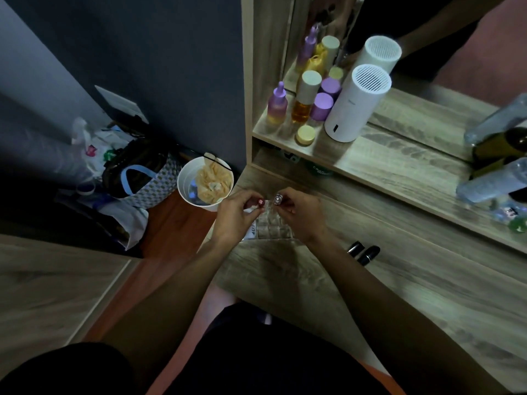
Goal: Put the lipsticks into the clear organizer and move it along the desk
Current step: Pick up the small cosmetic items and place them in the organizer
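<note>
Each hand pinches a lipstick, left hand (238,213) a red-tipped one (260,202), right hand (299,213) a silver-tipped one (278,199); best lowered upright into separate cells of the organizer (272,228) just below the fingers.

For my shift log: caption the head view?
Both hands lower lipsticks into clear gridded organizer; two black lipstick tubes wait.

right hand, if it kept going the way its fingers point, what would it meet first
Probably the left hand: the right hand points left across the organizer, toward the lipstick held there. Depth is unclear.
</note>
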